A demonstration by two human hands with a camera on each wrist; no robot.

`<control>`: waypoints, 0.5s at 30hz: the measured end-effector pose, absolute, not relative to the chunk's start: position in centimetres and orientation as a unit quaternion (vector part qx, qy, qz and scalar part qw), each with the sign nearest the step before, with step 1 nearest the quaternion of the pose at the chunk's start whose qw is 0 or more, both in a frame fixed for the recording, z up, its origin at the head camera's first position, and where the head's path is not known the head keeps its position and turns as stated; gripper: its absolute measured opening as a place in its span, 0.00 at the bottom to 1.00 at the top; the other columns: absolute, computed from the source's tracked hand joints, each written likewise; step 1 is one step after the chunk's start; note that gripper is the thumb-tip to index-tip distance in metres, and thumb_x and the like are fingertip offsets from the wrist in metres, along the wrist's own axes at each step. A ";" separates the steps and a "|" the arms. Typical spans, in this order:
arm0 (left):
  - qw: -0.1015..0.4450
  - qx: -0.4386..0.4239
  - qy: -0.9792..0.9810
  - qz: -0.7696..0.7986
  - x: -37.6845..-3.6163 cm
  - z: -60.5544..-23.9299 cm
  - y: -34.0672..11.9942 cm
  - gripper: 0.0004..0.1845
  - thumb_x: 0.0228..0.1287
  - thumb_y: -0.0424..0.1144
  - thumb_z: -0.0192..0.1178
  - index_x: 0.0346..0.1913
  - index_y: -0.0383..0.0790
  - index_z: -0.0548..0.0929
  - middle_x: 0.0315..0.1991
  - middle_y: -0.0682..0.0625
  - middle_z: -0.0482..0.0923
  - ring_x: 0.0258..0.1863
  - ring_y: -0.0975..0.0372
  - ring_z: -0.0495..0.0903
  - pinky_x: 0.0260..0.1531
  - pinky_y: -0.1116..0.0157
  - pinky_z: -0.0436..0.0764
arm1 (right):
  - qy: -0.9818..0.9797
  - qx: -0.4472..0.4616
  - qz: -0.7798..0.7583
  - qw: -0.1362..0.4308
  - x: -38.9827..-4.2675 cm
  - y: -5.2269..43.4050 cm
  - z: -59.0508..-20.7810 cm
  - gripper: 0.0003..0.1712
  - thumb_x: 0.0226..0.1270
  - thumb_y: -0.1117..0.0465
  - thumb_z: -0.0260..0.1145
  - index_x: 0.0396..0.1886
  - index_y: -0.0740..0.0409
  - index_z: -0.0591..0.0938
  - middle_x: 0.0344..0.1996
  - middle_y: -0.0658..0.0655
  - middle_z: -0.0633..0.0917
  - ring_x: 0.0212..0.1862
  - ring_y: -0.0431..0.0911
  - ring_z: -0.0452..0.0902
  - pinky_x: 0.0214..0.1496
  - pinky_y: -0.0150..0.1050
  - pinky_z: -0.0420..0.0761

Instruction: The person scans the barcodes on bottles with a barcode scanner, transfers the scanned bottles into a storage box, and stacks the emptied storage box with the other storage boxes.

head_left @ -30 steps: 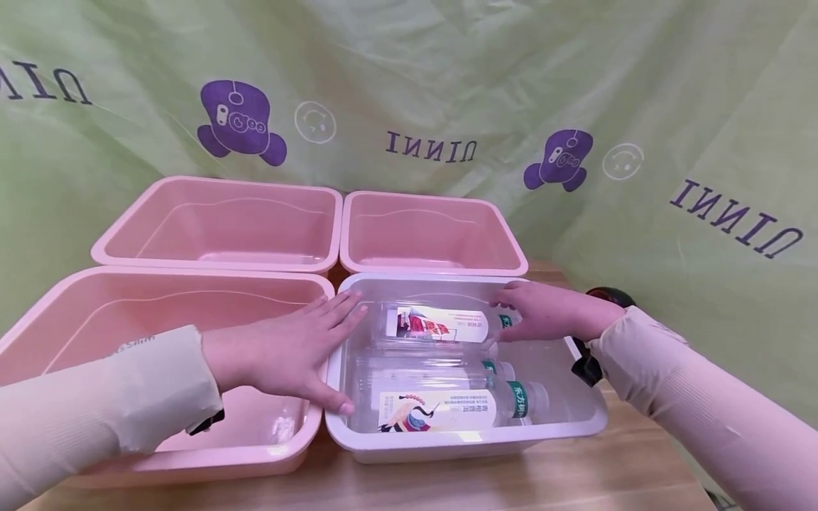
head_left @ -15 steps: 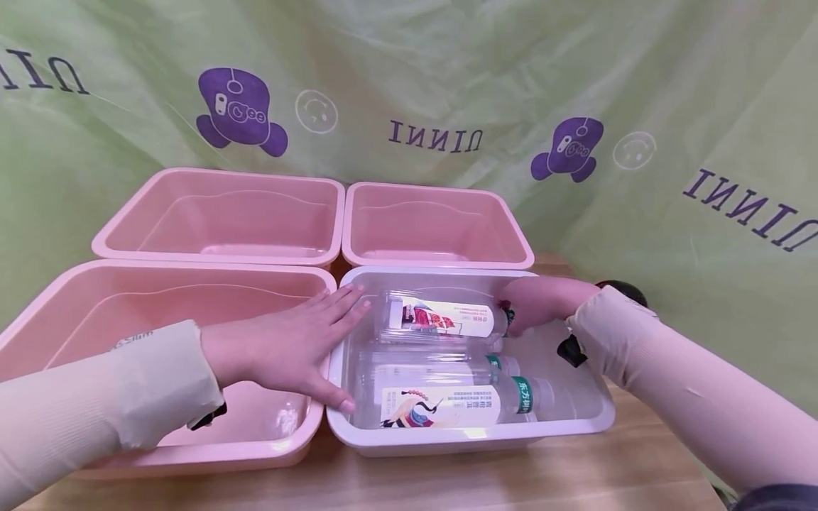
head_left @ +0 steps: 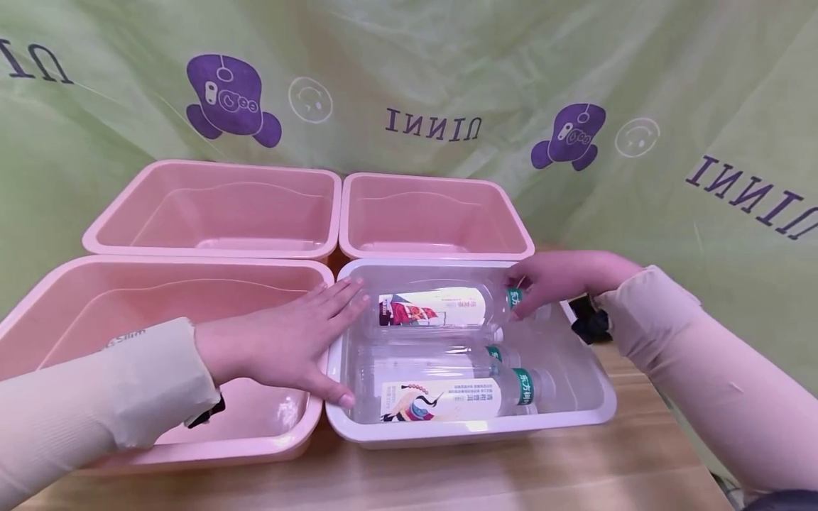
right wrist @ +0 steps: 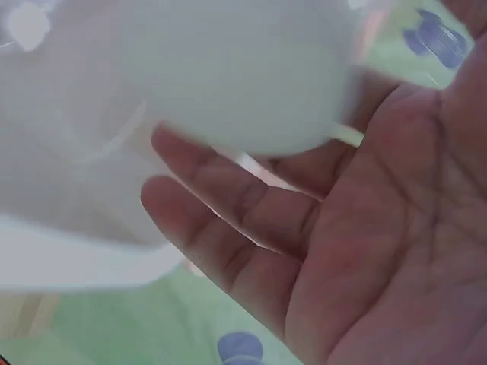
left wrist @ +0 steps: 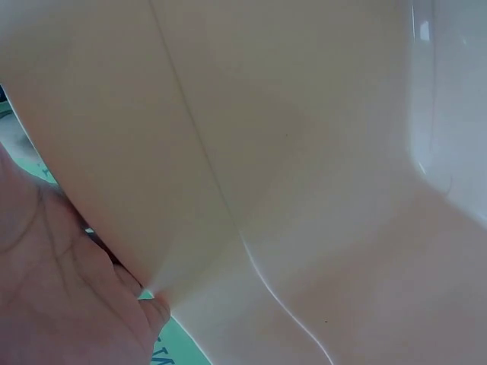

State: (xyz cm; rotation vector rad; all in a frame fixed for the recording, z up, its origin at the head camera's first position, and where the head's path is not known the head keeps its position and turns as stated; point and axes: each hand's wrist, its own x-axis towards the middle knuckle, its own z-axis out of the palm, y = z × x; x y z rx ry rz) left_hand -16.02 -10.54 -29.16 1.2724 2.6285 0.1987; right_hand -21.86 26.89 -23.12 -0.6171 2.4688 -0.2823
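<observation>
Clear plastic forms the far bottle (head_left: 434,306), which lies on its side in the white tub (head_left: 473,426), its neck toward my right. My right hand (head_left: 565,277) has hold of that neck, thumb on the near side and fingers curling behind it, beside the green band (head_left: 514,298). From the right wrist I get a blurred pale round end (right wrist: 243,84), probably the cap, with the outer fingers only loosely bent near it. I can't tell whether the bottle is raised off the tub's floor.

My left hand (head_left: 290,341) is spread flat across the tub's left rim, thumb and fingers stretched out, holding nothing; the front pink tub (head_left: 255,449) is just beneath it.

I judge the bottle to be empty and light, with thin walls that would dent under a hard squeeze, and rather slick on the smooth label. The stiff neck looks the better place to hold, lightly pinched, though the body may swing from there. The near bottle (head_left: 441,397) and a middle bottle (head_left: 418,351) lie alongside and could snag it.
</observation>
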 end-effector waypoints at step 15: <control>0.110 0.426 0.896 0.061 -15.8 -29.0 -10.4 0.66 0.47 0.79 0.53 0.77 0.37 0.44 0.77 0.41 0.32 0.75 0.52 0.30 0.71 0.49 0.39 | 0.861 -0.093 -0.495 0.072 -20.7 24.1 -21.9 0.34 0.62 0.59 0.69 0.63 0.61 0.64 0.46 0.61 0.75 0.42 0.46 0.75 0.42 0.36 0.80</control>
